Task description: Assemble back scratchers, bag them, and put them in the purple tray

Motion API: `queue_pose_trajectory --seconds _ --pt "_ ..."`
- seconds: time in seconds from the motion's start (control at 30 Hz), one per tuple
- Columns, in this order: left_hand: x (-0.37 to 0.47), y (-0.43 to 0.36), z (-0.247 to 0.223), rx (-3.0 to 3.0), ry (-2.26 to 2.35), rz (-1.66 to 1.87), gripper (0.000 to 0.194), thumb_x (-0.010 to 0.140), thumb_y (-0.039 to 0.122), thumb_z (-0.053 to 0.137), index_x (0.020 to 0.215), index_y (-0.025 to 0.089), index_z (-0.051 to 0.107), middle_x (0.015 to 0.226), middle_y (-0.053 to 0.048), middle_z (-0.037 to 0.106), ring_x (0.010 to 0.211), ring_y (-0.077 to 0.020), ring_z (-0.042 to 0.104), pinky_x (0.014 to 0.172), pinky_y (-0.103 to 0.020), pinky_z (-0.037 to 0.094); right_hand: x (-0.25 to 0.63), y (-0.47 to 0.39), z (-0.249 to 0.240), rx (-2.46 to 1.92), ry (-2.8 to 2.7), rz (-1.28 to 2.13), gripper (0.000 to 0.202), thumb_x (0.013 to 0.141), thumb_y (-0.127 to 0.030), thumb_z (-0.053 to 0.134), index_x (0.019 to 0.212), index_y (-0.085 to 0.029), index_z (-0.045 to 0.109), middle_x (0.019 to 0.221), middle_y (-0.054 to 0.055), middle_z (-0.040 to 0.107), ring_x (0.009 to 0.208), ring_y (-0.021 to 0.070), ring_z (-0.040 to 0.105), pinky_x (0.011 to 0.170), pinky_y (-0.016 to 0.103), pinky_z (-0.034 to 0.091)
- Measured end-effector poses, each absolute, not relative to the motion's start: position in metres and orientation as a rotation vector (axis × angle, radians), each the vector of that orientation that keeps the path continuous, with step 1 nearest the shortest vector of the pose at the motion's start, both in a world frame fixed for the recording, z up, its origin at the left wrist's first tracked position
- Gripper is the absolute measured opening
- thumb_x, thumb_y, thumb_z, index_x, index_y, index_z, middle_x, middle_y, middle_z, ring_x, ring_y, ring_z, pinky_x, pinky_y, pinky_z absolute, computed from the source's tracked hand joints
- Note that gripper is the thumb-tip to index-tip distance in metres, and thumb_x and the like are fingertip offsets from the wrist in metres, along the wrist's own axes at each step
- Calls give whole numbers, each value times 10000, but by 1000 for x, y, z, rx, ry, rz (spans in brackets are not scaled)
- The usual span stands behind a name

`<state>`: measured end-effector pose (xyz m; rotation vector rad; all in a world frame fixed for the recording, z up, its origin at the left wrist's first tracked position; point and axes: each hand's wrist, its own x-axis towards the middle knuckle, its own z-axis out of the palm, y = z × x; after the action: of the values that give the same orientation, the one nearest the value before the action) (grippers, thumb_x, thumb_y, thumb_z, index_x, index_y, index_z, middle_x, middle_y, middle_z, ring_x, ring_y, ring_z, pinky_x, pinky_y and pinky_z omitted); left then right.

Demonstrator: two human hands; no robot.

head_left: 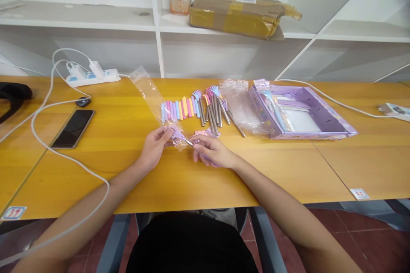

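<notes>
"What's in those hands?"

"The left hand point(154, 147) pinches the end of a long clear bag point(146, 88), right by a purple back scratcher point(177, 133) with a tiny hand on top. The right hand point(213, 151) has its fingers around the metal stick part."

"Where is that, on the table point(128, 187)?"

"Just over it, near the front edge — the little purple hand looks to be inside the bag."

"And behind?"

"A row of colored tubes point(181, 108), pink, blue, yellow and purple, side by side. Next to them is a bunch of other back scratchers point(215, 111) with shiny sticks. Then crinkly clear bags point(241, 102), touching an open purple box point(335, 113)."

"Anything on the left?"

"A black phone point(73, 129), lying flat — and a white power strip point(107, 76) near the shelf point(80, 15)."
</notes>
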<state>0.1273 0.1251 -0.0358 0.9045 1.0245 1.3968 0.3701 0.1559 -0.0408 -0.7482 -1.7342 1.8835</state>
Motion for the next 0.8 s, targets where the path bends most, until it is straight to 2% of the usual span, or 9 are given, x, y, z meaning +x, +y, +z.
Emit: queue_pose_trajectory --seconds 0.17,0.27,0.37,0.5,0.63,0.8 --pt "118 134 -31 733 1030 1648 389 770 485 942 915 166 774 898 -32 771 806 -144 725 727 -256 616 377 159 -34 -648 -1683 1912 466 1046 -424 638 1440 -216 502 925 28 776 496 97 613 391 190 450" --pt "110 140 -27 640 994 1712 387 762 465 953 909 159 768 914 -41 780 842 -143 731 754 -257 622 383 162 -30 -514 -1660 1928 438 1046 -338 645 1447 -222 510 1043 59 771 614 110 669 556 238 557" --pt "107 142 -24 585 959 1708 383 750 443 965 907 154 768 911 -43 783 832 -142 730 755 -266 631 386 163 -27 -433 -1687 1928 425 1073 -303 624 1476 -217 520 1142 89 762 687 108 683 676 270 586" --pt "110 140 -25 576 925 1662 368 741 424 974 892 165 761 896 -35 786 799 -143 730 760 -288 646 388 162 -25 -419 -1752 1955 468 1091 -303 620 1537 -234 498 1223 111 760 711 97 683 672 253 581" --pt "115 137 -27 598 920 1602 383 726 421 988 889 158 763 881 -24 786 791 -131 736 744 -258 641 385 160 -23 -459 -1789 1991 564 1039 -291 712 1553 -231 486 1256 119 764 693 85 688 618 226 575" --pt "123 129 -30 644 934 1462 386 732 417 985 890 138 769 882 -45 795 802 -148 750 729 -263 637 379 157 -24 -509 -1732 2064 717 920 -280 856 1532 -226 487 1037 39 805 551 60 621 482 180 515"
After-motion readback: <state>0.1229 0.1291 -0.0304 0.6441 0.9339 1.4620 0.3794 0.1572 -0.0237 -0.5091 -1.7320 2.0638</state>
